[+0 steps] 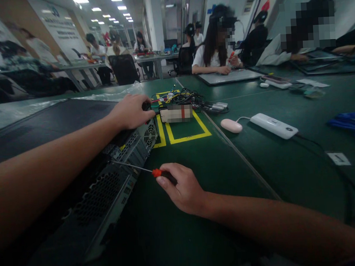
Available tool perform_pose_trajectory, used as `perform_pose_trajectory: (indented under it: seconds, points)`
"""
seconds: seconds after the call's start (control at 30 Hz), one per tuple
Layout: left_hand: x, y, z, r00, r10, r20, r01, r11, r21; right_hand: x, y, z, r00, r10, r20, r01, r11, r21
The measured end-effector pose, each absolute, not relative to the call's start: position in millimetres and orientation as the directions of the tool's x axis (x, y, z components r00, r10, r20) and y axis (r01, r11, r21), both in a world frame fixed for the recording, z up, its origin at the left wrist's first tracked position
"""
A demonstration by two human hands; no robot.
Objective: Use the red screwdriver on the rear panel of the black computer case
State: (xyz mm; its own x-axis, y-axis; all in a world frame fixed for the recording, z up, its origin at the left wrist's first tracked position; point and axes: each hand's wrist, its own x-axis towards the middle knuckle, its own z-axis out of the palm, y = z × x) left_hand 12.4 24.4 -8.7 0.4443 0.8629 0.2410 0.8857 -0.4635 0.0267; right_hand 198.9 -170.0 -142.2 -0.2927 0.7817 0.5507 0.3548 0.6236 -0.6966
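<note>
A black desktop computer case point(100, 204) lies at the left, its metal rear panel with vents and ports turned toward the right. My right hand point(186, 188) is closed around the handle of a screwdriver point(134, 166), which has an orange collar and a long thin shaft. The shaft points left, and its tip reaches the edge area of the case below my left forearm; exact contact there cannot be made out. My left hand point(133, 111) grips the far rear corner of the case, above a round fan grille point(150, 134). Its fingertips are partly hidden.
Beyond the case lie tangled cables point(190, 96) and a beige box point(176, 114) near yellow tape point(189, 139) on the green table point(227, 174). A pink mouse-shaped object point(231, 126) and white power strip point(274, 126) sit to the right. Other people work across the table.
</note>
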Motion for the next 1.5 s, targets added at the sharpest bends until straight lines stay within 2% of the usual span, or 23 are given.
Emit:
perform_pose_trajectory:
  seconds: [0.13,0.27,0.47,1.0,1.5]
  points:
    - [13,23,-8,0.46,0.862,0.213,0.883,-0.47,-0.008,197,-169,-143,-0.322,0.792,0.518,0.338,0.607,-0.719]
    - [13,19,-7,0.465,0.865,0.186,0.88,-0.475,0.009,196,-169,-141,-0.39,0.816,0.427,0.308,0.553,-0.774]
    - [13,17,-5,0.444,0.878,0.177,0.892,-0.453,0.011,196,-172,-137,-0.36,0.865,0.349,0.284,0.458,-0.842]
    - [12,15,-6,0.463,0.866,0.191,0.873,-0.483,0.074,197,-169,-144,-0.316,0.821,0.475,0.262,0.557,-0.788]
    - [9,15,-3,0.478,0.866,0.146,0.873,-0.487,0.032,201,-168,-147,-0.311,0.755,0.577,0.274,0.652,-0.706]
